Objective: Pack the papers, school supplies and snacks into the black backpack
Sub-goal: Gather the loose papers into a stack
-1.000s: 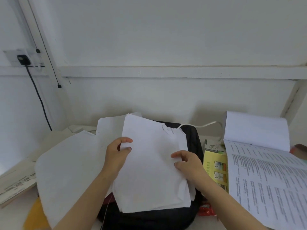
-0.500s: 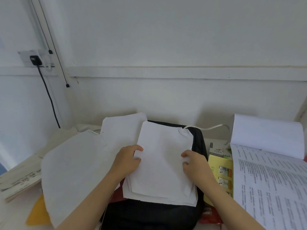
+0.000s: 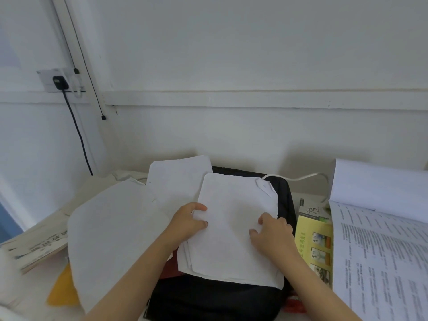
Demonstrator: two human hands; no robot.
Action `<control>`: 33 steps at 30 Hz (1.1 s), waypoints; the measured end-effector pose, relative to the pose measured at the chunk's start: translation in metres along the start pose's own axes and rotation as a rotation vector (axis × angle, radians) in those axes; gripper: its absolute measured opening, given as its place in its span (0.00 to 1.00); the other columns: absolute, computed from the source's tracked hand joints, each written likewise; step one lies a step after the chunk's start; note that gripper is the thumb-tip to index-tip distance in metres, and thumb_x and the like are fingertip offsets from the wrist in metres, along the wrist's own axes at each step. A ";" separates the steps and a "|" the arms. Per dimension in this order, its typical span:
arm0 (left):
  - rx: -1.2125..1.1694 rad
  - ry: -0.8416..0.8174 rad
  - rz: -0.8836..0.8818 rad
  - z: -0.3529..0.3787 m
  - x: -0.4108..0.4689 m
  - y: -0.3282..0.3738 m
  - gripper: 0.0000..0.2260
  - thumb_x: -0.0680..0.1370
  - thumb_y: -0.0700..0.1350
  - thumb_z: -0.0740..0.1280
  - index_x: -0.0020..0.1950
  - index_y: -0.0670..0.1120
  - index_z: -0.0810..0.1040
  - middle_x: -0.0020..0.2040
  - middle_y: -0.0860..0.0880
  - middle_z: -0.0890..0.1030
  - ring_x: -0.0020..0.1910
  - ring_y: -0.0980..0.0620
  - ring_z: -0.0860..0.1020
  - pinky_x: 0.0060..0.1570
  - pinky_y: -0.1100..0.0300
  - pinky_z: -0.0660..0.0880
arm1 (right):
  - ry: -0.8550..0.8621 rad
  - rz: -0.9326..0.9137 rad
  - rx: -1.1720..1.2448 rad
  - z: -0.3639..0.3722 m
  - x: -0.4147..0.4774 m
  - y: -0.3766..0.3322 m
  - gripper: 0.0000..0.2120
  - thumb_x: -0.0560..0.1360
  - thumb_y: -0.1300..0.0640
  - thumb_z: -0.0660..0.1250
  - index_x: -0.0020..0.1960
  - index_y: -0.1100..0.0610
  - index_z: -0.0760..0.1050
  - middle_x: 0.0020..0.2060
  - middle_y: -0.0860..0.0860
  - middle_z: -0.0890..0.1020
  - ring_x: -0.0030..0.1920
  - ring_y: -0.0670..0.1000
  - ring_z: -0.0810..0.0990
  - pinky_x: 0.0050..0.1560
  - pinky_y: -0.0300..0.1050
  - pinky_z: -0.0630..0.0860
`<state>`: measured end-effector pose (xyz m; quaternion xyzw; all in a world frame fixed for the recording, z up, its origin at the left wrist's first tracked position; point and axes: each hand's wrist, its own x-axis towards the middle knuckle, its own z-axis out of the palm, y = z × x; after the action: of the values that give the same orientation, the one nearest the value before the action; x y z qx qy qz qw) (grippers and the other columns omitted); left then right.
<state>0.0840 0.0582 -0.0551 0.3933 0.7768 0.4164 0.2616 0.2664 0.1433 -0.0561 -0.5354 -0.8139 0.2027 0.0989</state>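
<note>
A stack of white papers (image 3: 234, 242) lies on top of the black backpack (image 3: 208, 300), which rests flat on the desk in front of me. My left hand (image 3: 188, 224) grips the stack's left edge, thumb on top. My right hand (image 3: 272, 235) holds the right side of the stack with curled fingers on the top sheet. More loose white sheets (image 3: 115, 235) spread over the desk to the left of the backpack. A red snack packet (image 3: 295, 305) peeks out at the backpack's lower right.
An open printed booklet (image 3: 379, 251) fills the right side. A yellow-green leaflet (image 3: 315, 249) and a small box (image 3: 311, 210) lie between it and the backpack. A book (image 3: 37, 249) and a yellow sheet (image 3: 62, 290) sit far left. A white cable (image 3: 301, 178) runs behind the backpack.
Both hands have lowered the paper stack from a raised, tilted hold down flat onto the backpack. My view has shifted slightly left.
</note>
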 end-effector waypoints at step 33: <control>-0.052 0.787 -0.107 -0.116 -0.107 -0.084 0.15 0.76 0.35 0.64 0.59 0.50 0.77 0.56 0.53 0.73 0.53 0.53 0.70 0.59 0.56 0.69 | -0.249 -0.669 0.402 0.060 0.023 -0.158 0.15 0.74 0.64 0.60 0.54 0.50 0.79 0.56 0.48 0.78 0.49 0.45 0.73 0.44 0.29 0.67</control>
<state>0.0250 -0.1104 -0.0578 0.1558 0.8264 0.5406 -0.0247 0.1029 0.0967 -0.0425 -0.1825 -0.8932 0.3775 0.1626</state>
